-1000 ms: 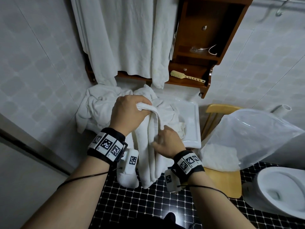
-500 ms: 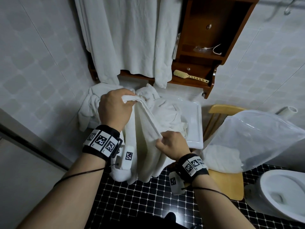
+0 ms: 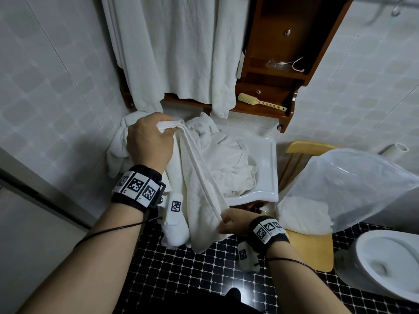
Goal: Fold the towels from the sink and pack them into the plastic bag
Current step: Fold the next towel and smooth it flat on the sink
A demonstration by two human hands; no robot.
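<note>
I hold a white towel [image 3: 199, 189] stretched in front of the sink [image 3: 267, 168]. My left hand [image 3: 148, 141] grips its upper end above the sink's left side. My right hand [image 3: 233, 223] pinches its edge lower down, near the sink's front rim. The rest of the towel hangs toward the floor. Several crumpled white towels [image 3: 229, 164] lie in the sink. A clear plastic bag [image 3: 353, 186] stands open on a wooden chair [image 3: 310, 248] to the right, with a folded white towel [image 3: 303, 214] inside.
White towels [image 3: 181, 46] hang on the wall above the sink. A wooden shelf [image 3: 285, 64] holds a brush [image 3: 260, 102]. A toilet [image 3: 390, 266] stands at the lower right. The floor is small black tiles [image 3: 181, 273].
My left hand has lifted the towel's end up and to the left. My right hand has slid down along its edge toward me, drawing the towel taut.
</note>
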